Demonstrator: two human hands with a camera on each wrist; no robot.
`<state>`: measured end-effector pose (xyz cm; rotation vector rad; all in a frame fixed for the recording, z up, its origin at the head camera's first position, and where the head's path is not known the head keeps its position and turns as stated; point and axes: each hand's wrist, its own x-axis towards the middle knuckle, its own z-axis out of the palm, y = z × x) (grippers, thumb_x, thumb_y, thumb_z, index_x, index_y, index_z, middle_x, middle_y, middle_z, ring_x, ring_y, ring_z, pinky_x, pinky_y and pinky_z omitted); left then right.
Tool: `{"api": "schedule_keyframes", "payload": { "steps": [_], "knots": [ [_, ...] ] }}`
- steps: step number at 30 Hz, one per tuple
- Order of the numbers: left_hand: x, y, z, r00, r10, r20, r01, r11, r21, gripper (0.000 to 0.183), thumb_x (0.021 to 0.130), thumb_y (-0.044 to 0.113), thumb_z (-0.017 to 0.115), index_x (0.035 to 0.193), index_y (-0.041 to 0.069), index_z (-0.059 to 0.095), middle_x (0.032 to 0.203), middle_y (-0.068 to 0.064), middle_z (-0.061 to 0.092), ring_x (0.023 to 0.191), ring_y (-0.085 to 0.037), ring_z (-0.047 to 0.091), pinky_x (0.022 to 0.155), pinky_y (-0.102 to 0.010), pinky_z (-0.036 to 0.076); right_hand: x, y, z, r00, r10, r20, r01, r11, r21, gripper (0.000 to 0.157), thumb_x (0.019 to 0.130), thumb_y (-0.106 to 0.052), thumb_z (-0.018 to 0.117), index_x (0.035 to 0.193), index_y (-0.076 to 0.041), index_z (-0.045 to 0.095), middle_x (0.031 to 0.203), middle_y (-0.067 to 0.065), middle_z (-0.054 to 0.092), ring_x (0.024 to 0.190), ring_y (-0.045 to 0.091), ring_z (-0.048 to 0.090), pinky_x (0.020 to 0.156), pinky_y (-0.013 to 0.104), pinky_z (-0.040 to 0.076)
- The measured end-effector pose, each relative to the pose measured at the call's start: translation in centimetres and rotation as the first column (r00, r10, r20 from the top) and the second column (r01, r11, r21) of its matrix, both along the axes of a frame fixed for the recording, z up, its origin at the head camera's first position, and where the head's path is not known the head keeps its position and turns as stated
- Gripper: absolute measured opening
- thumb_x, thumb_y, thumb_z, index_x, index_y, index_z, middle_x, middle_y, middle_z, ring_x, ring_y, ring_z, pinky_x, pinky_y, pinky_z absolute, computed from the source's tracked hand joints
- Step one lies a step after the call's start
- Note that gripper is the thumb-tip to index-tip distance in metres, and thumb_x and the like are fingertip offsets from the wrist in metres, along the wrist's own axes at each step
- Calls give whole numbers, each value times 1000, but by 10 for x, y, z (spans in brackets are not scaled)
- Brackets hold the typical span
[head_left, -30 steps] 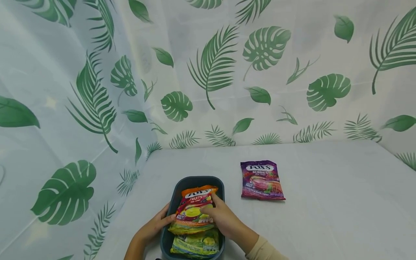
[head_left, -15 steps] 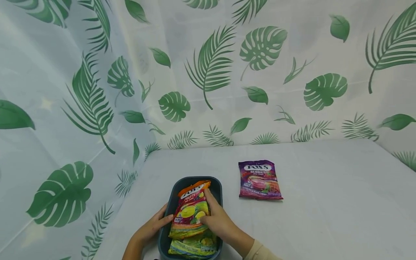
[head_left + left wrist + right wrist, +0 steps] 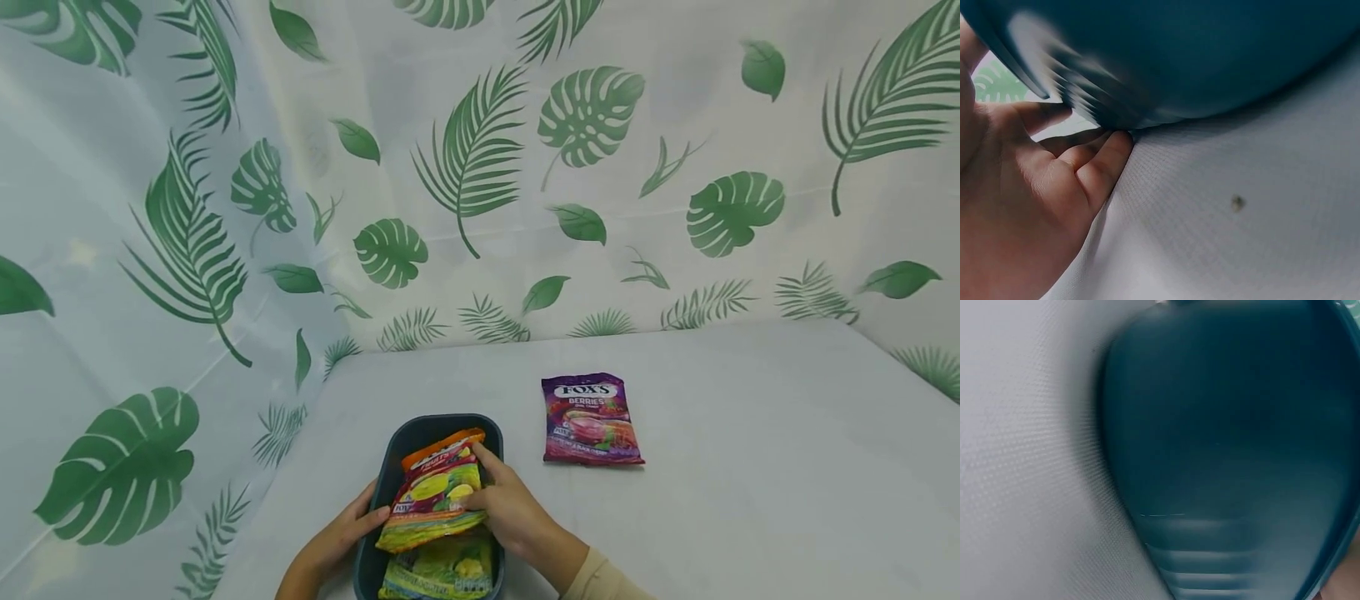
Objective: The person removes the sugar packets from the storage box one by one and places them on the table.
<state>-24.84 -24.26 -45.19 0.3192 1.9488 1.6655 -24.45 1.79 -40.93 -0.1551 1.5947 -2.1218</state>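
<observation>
A dark blue plastic tub point(image 3: 442, 419) stands on the white-covered table, holding two candy bags. My left hand point(image 3: 341, 533) grips its left side, thumb over the rim; in the left wrist view the fingertips point(image 3: 1113, 156) meet the ribbed outer wall near the cloth. The right hand point(image 3: 525, 521) reaches over the right rim and pinches the right edge of an orange and red Fox's Fruits candy bag point(image 3: 431, 500), its lower fingers hidden. Under that bag, a green candy bag point(image 3: 442, 575) shows at the near end. In the right wrist view the tub's outer wall point(image 3: 1229, 425) fills most of the picture.
A purple Fox's Berries candy bag point(image 3: 590, 425) lies flat on the table point(image 3: 735, 467), right of the tub and farther back. White curtains point(image 3: 487, 292) with green leaf prints rise behind the table and along its left side.
The Fruits bag has turned in the tub, and its printed top now folds out of sight. The right hand has moved along with it. The left hand stays on the tub's side.
</observation>
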Motion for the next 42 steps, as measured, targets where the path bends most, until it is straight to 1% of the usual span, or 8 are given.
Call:
{"api": "schedule_keyframes", "payload": {
  "steps": [9,14,19,24,31,37,40,42],
  "knots": [
    [11,-1,-4,978,-39,205,-12,970,241,64,100,34,26,145,14,-16,147,-19,18,124,-22,40,100,-41,40,5,6,8,997,57,46,-52,994,-101,76,84,15,43,146,0,1,149,28,-1,125,41,36,99,50,37],
    [13,-2,-5,980,-7,199,-36,977,209,66,100,36,25,145,15,-17,149,-24,9,126,-24,37,101,-44,38,0,13,17,996,82,24,-79,989,-124,74,86,12,45,146,-2,4,149,26,9,124,35,39,98,46,40],
    [9,-1,-4,984,7,177,-34,988,149,68,99,38,27,145,14,-17,150,-26,-1,131,-30,31,101,-47,36,-10,31,30,997,79,-9,-79,976,-205,74,85,14,43,146,-3,4,152,21,-1,135,40,20,105,44,31],
    [6,2,-2,992,-25,125,6,988,153,64,100,34,26,146,14,-15,150,-25,3,128,-26,36,99,-43,39,-20,61,43,999,24,-49,-33,980,-196,70,87,12,42,147,-5,10,152,17,3,135,39,18,103,39,33],
    [6,1,-1,990,-39,134,14,983,185,64,100,31,27,146,14,-15,149,-24,11,123,-23,41,98,-43,41,-34,107,57,989,-87,-120,66,984,-165,70,88,9,43,147,-9,11,152,15,9,128,30,30,92,28,46],
    [5,0,1,992,-36,119,18,989,148,64,100,32,26,146,14,-15,150,-25,6,125,-24,39,99,-42,40,-47,155,59,952,-184,-244,148,976,-160,71,90,6,45,148,-11,7,152,15,3,123,18,33,89,20,46],
    [6,0,2,987,-27,158,1,987,164,65,100,34,27,145,15,-15,149,-24,12,123,-24,41,98,-44,40,-51,178,53,934,-240,-265,184,958,-220,70,91,5,46,148,-14,10,152,14,0,118,9,40,88,18,46],
    [7,-1,3,983,-25,181,-8,984,180,66,100,34,28,145,15,-15,148,-22,16,122,-24,42,98,-44,41,-55,192,46,920,-273,-280,188,937,-293,66,90,6,47,146,-17,20,151,12,8,113,4,46,87,18,47]
  ]
}}
